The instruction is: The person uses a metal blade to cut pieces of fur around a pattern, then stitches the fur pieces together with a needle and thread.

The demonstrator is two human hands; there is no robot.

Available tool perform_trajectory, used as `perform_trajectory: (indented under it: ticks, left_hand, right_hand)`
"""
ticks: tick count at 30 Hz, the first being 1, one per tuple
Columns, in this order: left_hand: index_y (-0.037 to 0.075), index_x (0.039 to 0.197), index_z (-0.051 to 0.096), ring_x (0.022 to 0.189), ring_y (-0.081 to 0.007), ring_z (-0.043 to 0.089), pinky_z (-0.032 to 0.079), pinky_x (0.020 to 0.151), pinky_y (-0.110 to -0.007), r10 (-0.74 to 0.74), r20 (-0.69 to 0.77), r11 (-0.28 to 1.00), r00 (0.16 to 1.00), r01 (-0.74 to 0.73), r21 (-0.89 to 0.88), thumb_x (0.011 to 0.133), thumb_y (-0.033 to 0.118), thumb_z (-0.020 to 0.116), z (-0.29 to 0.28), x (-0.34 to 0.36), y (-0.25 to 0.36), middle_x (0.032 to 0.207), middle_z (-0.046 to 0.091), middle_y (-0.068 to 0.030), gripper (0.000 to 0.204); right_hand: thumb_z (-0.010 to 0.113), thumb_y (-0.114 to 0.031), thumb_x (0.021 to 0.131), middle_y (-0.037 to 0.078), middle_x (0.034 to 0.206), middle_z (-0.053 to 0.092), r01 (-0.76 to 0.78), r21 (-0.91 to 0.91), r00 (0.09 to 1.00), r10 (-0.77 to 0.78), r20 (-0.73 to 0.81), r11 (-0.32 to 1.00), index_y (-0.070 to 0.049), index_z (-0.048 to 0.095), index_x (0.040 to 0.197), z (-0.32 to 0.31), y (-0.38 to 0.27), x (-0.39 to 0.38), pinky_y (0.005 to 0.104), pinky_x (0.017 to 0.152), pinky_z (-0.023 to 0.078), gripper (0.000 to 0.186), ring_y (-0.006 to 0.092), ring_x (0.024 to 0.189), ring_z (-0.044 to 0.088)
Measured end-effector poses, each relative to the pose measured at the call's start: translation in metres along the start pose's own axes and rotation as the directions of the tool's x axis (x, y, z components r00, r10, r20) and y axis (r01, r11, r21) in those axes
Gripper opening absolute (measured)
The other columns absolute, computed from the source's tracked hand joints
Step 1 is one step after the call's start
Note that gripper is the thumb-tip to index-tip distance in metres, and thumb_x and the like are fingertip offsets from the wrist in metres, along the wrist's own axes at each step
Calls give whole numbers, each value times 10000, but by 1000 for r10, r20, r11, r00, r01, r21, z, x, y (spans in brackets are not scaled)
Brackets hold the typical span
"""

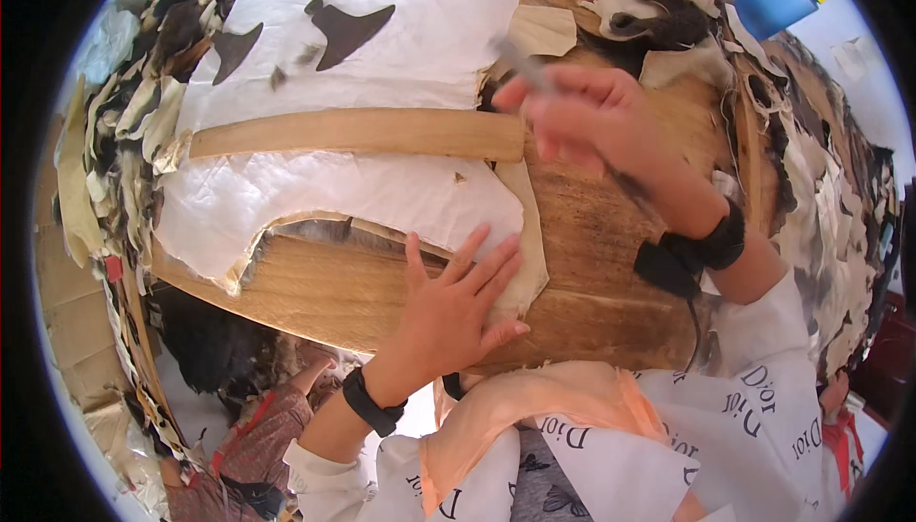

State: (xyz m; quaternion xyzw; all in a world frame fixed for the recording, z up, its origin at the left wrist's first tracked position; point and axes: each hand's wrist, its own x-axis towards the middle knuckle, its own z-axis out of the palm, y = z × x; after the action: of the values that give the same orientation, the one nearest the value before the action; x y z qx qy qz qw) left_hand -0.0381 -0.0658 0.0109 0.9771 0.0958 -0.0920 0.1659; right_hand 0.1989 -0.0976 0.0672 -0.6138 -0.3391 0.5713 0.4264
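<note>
My left hand (463, 302) lies flat with fingers spread, its fingertips on the lower edge of a large white hide-like sheet (372, 183) and the cream piece (523, 279) under it. Raised over the board at the sheet's right end is my right hand (587, 121). It is closed round a slim greyish tool (520, 62), smeared by motion, so its kind is unclear. A flat wooden strip (353, 135) lies across the white sheet, left of my right hand. Two dark brown pointed pieces (351, 33) rest on the sheet's upper part.
The wooden board (611, 264) carries the work. Fur and hide scraps (668, 26) pile along its right and left sides. A blue bottle with a yellow lid (778, 2) stands at the far right. Another person's arm (310, 374) shows below the board at lower left, beside dark fur.
</note>
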Motion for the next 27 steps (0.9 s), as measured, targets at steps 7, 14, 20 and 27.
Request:
perform_trajectory:
  ticks: [7,14,20,27]
  left_hand:
    - [86,1237,467,1211,-223,396,155,983,-620,-3,-175,994,985,-17,-108,788,394,582,8,-7,9,1270,455,-48,557]
    - [75,886,624,844,-244,560,396,781,-403,-573,-330,740,750,299,-603,755,145,616,20,-27,-8,885,604,-53,149]
    - [95,792,628,708,-249,534,384,612,-382,-601,-329,751,729,373,-545,743,157,633,24,-14,-5,718,544,-47,79]
    - [71,736,601,685,-262,523,381,590,-383,-621,-312,735,719,395,-551,714,101,636,31,-9,-5,702,522,-70,52]
  right_hand:
    - [435,-180,877,27,1006,575,94,263,957,-160,242,960,-26,586,1041,46,66,33,256,845,380,271,103,918,491]
    - [455,-168,868,75,859,599,296,-151,926,-245,287,943,-28,579,1035,58,90,12,282,749,419,251,140,802,525]
    - [480,-131,860,118,848,611,385,-76,887,-346,307,920,-21,576,1009,61,97,5,308,714,438,208,197,760,561]
    - [505,-116,838,162,772,599,510,-243,847,-432,311,825,-10,590,938,63,96,7,341,660,441,169,264,692,566]
